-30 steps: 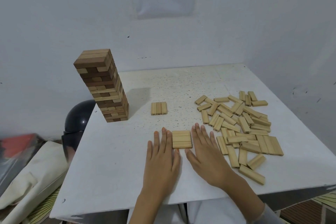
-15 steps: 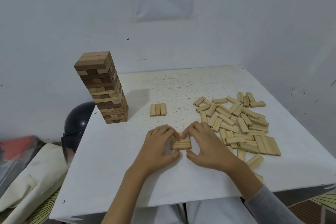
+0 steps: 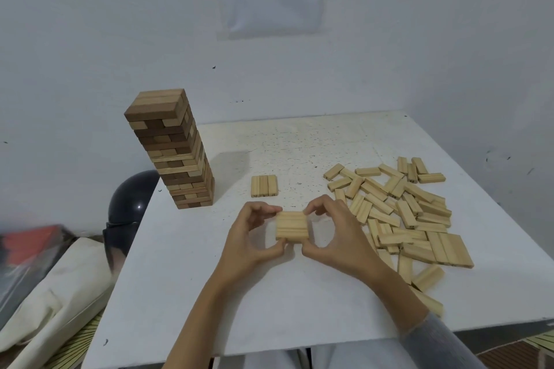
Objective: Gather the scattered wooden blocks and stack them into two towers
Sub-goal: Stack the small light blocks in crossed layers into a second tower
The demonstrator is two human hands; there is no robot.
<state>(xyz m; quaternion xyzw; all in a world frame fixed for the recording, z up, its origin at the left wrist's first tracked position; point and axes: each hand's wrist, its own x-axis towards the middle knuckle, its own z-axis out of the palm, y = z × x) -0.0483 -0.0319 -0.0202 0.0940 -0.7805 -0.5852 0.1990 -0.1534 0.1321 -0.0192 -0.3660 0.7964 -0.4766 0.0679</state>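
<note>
White counter (image 3: 299,302) by the pale wall is carrying a tall tower (image 3: 174,153) at its left and scattered blocks (image 3: 404,213) at its right, while the left hand (image 3: 248,238) and right hand (image 3: 337,238) are pinching a flat set of blocks (image 3: 291,226) between curled fingers (image 3: 322,203) near its middle.

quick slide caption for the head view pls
Left hand and right hand grip a layer of blocks over the table, tower left, loose blocks right.

Pale loose blocks (image 3: 398,213), brown-banded tower (image 3: 174,153), speckled white table (image 3: 299,141).
</note>
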